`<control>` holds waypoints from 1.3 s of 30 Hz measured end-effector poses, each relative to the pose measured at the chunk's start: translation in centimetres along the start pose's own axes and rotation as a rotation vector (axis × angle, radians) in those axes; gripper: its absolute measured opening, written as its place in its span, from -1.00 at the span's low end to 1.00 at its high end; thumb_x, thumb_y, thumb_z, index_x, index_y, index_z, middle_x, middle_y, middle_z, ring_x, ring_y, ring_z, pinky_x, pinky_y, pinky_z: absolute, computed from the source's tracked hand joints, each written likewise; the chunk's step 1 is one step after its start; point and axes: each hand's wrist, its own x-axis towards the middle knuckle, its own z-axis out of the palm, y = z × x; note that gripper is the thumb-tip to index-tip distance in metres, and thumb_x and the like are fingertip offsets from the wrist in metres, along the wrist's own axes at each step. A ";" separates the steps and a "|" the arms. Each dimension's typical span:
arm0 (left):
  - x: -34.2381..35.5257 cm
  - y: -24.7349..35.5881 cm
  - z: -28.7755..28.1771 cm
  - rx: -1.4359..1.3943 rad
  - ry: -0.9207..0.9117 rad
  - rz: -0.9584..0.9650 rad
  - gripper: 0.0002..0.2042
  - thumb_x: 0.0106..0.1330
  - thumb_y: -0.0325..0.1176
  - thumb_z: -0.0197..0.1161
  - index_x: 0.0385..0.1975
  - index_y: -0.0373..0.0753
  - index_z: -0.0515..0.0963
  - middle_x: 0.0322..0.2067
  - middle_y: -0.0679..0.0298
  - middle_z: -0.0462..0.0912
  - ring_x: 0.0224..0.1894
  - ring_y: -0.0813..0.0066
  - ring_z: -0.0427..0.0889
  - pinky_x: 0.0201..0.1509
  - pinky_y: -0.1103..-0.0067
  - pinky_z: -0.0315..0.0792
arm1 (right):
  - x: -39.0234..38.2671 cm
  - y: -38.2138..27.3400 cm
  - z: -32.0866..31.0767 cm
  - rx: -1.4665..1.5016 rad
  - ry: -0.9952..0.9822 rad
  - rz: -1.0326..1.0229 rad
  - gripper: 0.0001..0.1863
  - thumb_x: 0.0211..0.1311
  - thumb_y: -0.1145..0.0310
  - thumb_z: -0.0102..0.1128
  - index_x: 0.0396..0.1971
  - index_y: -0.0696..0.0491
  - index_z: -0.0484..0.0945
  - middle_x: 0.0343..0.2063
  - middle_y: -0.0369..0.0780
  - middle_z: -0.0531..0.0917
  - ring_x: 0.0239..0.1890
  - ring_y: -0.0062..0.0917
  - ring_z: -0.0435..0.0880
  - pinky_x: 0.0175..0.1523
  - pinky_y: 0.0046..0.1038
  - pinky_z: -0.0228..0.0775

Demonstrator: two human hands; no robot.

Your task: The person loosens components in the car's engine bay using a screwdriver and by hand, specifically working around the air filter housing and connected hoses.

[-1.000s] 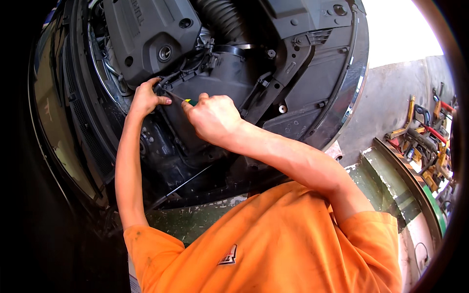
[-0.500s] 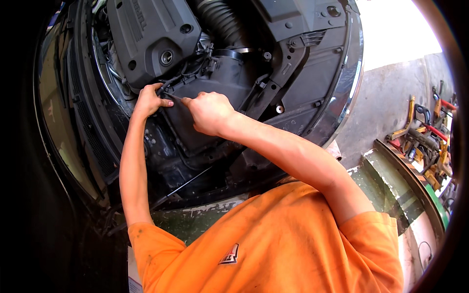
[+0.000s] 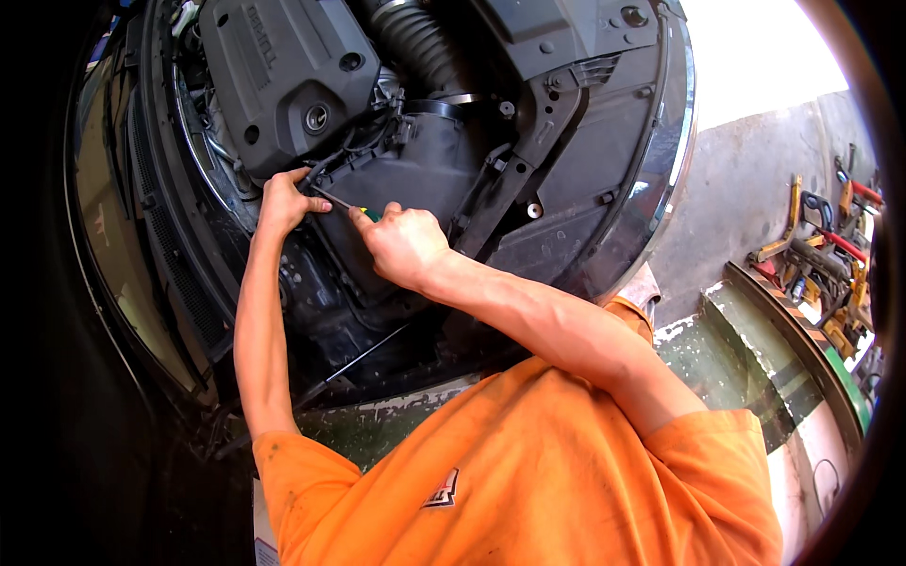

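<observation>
My right hand (image 3: pixel 406 247) is closed around the green-and-yellow handle of a screwdriver (image 3: pixel 335 199). Its thin shaft points left, and the tip reaches the corner of a black plastic air filter box (image 3: pixel 406 179). My left hand (image 3: pixel 286 202) rests at that same corner, thumb and forefinger apart on either side of the screwdriver tip. The forefinger touches the end of a black hose (image 3: pixel 326 162); the other fingers are mostly hidden behind the hand. What the tip bears on is too small to make out.
A grey engine cover (image 3: pixel 293 80) lies beyond my left hand, with a ribbed intake hose (image 3: pixel 422 42) to its right. A metal rod (image 3: pixel 363 357) crosses the bay's near side. Several tools (image 3: pixel 830 255) lie at the right, beyond a green step (image 3: pixel 731 354).
My right hand has drawn back slightly down with the screwdriver, so its shaft and handle show more. My left hand stays at the box corner. The view has shifted a little.
</observation>
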 end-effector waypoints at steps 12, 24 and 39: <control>0.0 0.0 0.1 0.033 0.075 0.074 -0.15 -0.40 -0.45 0.69 0.12 -0.36 0.54 -0.04 -0.11 0.68 0.08 0.06 0.67 0.23 0.40 0.47 | -0.4 0.8 0.0 -0.016 0.031 -0.043 -0.40 0.07 0.41 0.16 0.22 0.04 0.49 -0.34 0.02 0.68 -0.33 -0.19 0.72 -0.25 -0.24 0.60; -1.6 -0.2 1.7 -0.021 0.152 -0.212 -0.15 -0.36 -0.03 0.71 -0.09 -0.53 0.54 -0.14 -0.24 0.67 -0.03 -0.10 0.68 0.11 0.31 0.51 | 4.6 2.6 -12.0 0.151 0.213 -0.256 -0.71 0.05 0.51 0.37 -0.18 0.15 0.61 -0.29 -0.04 0.66 -0.22 -0.17 0.70 -0.02 -0.27 0.56; -3.5 0.4 6.0 -0.201 0.463 -0.269 -0.21 -0.22 -0.08 0.64 0.02 -0.46 0.56 -0.38 0.01 0.60 -0.28 0.04 0.62 -0.19 0.29 0.51 | 28.8 -6.6 -6.8 1.502 -0.367 -0.096 -0.76 0.30 0.33 0.27 -0.49 0.08 0.45 -0.71 -0.34 0.34 -0.73 -0.64 0.24 -0.61 -0.52 0.04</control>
